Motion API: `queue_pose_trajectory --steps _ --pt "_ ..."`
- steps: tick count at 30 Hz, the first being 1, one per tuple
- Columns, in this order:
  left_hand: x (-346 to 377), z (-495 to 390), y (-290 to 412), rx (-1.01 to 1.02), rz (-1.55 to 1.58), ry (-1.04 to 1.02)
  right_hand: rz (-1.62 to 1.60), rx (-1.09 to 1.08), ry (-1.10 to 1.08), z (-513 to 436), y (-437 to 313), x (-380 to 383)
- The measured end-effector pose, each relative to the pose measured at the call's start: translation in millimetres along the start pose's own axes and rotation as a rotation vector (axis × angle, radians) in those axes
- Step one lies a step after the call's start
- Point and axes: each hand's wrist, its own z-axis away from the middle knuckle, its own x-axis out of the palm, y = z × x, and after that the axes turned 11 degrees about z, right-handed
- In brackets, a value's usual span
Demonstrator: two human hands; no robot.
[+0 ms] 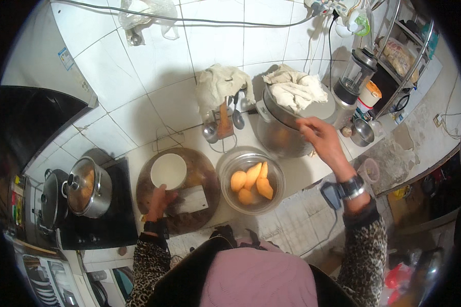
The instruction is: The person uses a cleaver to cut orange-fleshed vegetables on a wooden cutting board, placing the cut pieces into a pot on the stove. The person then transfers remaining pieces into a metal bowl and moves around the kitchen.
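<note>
My left hand (160, 201) is blurred, one fingertip at the near rim of a white bowl (168, 171). Whether it grips the bowl is unclear. Under that hand lies a cleaver (190, 199) with a broad blade, flat on a round wooden chopping board (203, 172). My right hand (324, 140) pinches the near rim of a shallow metal pan or lid (279, 109) on top of a large metal pot (271, 134). Crumpled off-white cloth (296, 90) lies over that piece. Between my hands, a clear bowl (227, 193) holds several peeled orange pieces (252, 178), probably sweet potato.
At left, a lidded steel pot (103, 192) and a dark lidded pan (54, 197) stand on a black cooktop (117, 226). Behind the board, a utensil holder (224, 142) stands by the tiled wall. A blender (351, 78) and a small steel bowl (363, 132) are at right.
</note>
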Motion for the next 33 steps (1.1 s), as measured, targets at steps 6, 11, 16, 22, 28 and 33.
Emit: queue_pose_trajectory --steps 6,11,16,22,28,33 --pt "22 48 26 0.017 -0.304 0.146 0.003 0.147 -0.046 -103 -25 88" --pt "18 127 30 0.094 -0.250 0.194 -0.297 0.387 -0.187 -168 5 134" --pt "10 190 -5 0.164 -0.237 0.336 -0.409 0.267 -0.007 -182 11 132" --pt "38 225 -42 0.163 -0.196 0.373 0.198 -0.101 0.162 -182 -24 87" --pt "58 236 -68 0.118 -0.216 0.425 1.102 -0.162 0.060 -211 21 7" --pt "62 244 -83 0.131 -0.205 0.460 1.072 -0.188 0.286 -236 60 -11"
